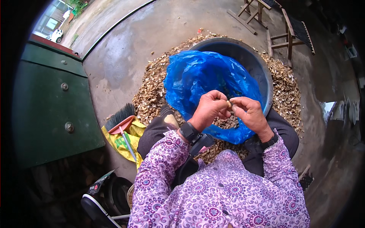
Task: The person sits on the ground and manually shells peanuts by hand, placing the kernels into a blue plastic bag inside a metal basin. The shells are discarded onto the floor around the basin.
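My left hand [211,108] and my right hand [249,114] meet above an open blue plastic bag [188,77]. Between the fingertips is a small peanut pod [229,105], pinched by my left hand; the right fingertips are at its other side, and whether they grip it I cannot tell. The bag lies in a wide metal basin [263,74], its edge folded over toward my lap. Inside the bag, below my hands, are peanuts [225,123], partly hidden by my fingers.
Heaps of peanut shells [151,88] surround the basin on the concrete floor. At the left lie a brush with a red head [122,125] and a yellow bag [134,136], beside a green metal door [57,105]. Wooden folding stools [289,42] stand at the upper right.
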The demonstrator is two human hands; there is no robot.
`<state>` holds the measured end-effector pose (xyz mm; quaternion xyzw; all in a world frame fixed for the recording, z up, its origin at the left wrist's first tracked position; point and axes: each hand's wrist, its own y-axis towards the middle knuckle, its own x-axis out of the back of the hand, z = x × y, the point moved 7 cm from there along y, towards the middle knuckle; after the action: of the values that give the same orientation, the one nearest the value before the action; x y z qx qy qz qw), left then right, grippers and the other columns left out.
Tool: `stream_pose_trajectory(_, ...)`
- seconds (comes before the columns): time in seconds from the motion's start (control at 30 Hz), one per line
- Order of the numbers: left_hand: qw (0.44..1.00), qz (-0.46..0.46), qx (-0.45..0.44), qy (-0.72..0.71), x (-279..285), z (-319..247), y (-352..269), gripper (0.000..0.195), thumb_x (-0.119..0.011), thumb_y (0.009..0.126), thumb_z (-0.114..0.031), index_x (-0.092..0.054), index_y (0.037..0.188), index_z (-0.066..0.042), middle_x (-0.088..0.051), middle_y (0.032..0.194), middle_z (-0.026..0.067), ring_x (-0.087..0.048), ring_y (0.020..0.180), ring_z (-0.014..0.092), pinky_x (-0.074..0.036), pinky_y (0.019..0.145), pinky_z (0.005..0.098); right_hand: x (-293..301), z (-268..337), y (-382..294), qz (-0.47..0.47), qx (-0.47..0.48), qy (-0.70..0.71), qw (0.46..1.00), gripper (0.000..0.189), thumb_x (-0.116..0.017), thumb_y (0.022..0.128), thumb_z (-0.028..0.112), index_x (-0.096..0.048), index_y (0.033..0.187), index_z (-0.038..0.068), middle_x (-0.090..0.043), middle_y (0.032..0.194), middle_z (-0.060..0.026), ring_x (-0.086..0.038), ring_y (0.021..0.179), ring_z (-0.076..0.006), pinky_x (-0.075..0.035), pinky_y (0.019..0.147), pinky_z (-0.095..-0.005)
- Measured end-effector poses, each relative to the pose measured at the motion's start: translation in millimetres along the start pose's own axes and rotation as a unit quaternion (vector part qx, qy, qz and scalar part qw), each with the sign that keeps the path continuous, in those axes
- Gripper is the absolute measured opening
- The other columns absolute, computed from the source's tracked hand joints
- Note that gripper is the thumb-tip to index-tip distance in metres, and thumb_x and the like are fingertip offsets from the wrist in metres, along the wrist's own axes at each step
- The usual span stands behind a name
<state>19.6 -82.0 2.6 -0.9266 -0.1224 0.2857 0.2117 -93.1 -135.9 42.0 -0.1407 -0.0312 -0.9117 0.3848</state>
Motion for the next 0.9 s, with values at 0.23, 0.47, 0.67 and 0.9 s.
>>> stream_pose_trajectory(0.23,0.998,0.028,0.056,0.005,-2.5,3.5,-4.5,0.014,-0.060,0.071,-0.005,-0.054,0.083,0.000,-0.060,0.070,0.0102,-0.059,0.056,0.015,-0.048,0.049,0.0247,-2.0,11.7,-1.3,-0.005,0.052,-0.061,0.997,0.015,-0.059,0.078,0.007,-0.062,0.091,0.001,-0.061,0.081,-0.0105,-0.058,0.074,-0.0188,-0.045,0.064,-0.0287)
stream_pose_trajectory(0.47,0.992,0.079,-0.074,0.070,-6.4,-4.3,-6.3,0.015,-0.063,0.077,-0.008,-0.059,0.090,-0.001,-0.060,0.070,0.0036,-0.056,0.061,0.009,-0.046,0.055,0.0216,1.2,-1.0,-1.2,-0.015,0.009,-0.026,1.000,0.013,-0.058,0.080,0.009,-0.063,0.087,0.000,-0.061,0.074,-0.0095,-0.058,0.069,-0.0161,-0.044,0.061,-0.0278)
stream_pose_trajectory(0.67,0.995,0.069,-0.035,0.057,-9.0,-7.7,-10.9,0.011,-0.063,0.078,-0.008,-0.059,0.086,-0.002,-0.060,0.070,0.0048,-0.058,0.062,0.010,-0.048,0.056,0.0224,0.7,2.0,-0.9,-0.015,0.020,-0.002,1.000,0.013,-0.058,0.080,0.010,-0.064,0.088,0.001,-0.061,0.076,-0.0089,-0.057,0.069,-0.0152,-0.044,0.062,-0.0270)
stream_pose_trajectory(0.9,0.989,0.097,-0.062,0.091,-12.1,-6.0,-9.6,0.007,-0.057,0.081,-0.006,-0.054,0.086,-0.002,-0.060,0.074,0.0059,-0.061,0.065,0.011,-0.051,0.055,0.0226,1.1,-1.2,-2.1,0.015,0.021,-0.022,0.999,0.015,-0.059,0.080,0.011,-0.064,0.090,0.000,-0.061,0.076,-0.0091,-0.058,0.071,-0.0156,-0.045,0.063,-0.0268)
